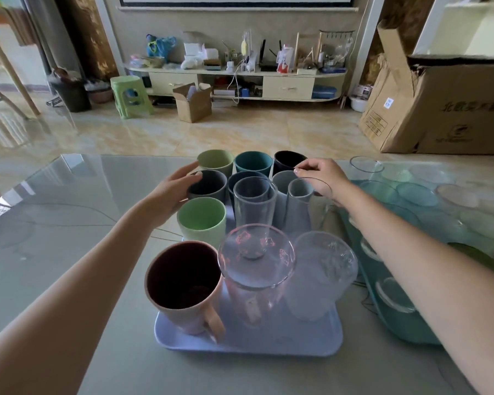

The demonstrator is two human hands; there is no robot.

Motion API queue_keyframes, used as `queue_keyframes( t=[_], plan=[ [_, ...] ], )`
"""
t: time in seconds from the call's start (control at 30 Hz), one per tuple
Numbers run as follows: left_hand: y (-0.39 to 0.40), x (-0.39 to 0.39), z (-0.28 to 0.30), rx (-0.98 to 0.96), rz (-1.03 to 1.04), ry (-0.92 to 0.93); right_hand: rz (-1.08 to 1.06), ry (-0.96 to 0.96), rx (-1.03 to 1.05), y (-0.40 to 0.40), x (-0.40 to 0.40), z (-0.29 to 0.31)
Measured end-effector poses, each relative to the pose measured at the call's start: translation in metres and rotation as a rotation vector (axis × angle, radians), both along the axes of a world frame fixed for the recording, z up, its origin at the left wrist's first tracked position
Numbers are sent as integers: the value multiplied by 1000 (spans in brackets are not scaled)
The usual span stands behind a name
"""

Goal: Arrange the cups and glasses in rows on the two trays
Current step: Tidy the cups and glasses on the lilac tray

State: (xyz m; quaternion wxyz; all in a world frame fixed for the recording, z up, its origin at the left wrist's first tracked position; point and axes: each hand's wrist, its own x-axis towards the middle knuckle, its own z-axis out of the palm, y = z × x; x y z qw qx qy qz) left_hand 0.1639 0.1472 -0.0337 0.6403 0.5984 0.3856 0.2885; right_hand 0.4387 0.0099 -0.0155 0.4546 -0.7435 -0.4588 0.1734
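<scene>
Glass is held at the right fingertips (298, 170): the right hand (322, 178) pinches the far rim of a clear tumbler (308, 206), thumb and forefinger closed on the edge, the remaining fingers curled behind. That tumbler stands at the right edge of the lilac tray (248, 342), third row from the near edge. Left hand (171, 195) lies with fingers extended and relaxed, touching the outer wall of a dark grey cup (207, 185) at the tray's left edge; it grips nothing.

Tray contents, far edge to near edge, three across:
- Olive-green cup (216, 161), teal cup (253, 163), black cup (287, 161).
- Dark grey cup, navy cup (244, 178), light grey cup (284, 178); the last two are partly hidden behind glassware.
- Pale green cup (201, 219), tall clear glass (254, 203), the pinched tumbler.
- Pink mug (184, 283) with handle toward the near edge, pink-printed clear glass (255, 266), frosted clear glass (322, 272).

All vessels stand upright and close together; whether neighbours touch cannot be determined.

Teal tray (405, 333) sits just beside the lilac tray's right edge, partly covered by the right forearm. It carries several clear glasses (417, 195); their number and row order cannot be determined. Both trays rest on a glass-topped table (97, 195).
</scene>
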Motion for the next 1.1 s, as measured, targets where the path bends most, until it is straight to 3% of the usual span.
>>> queue_keyframes(
  t=[0.17,0.47,0.6,0.77,1.1],
  plan=[
    [-11,10,10,89,18,147,-60,-205,-59,2,0,12],
    [-7,10,14,80,8,208,-11,-101,-97,2,-8,9],
    [-3,12,14,88,29,224,18,-204,-74,-2,-8,9],
    [-1,12,14,185,46,334,-112,-245,-183,-5,-4,16],
    [-4,11,19,197,57,357,37,-254,-272,-15,0,26]
  ],
)
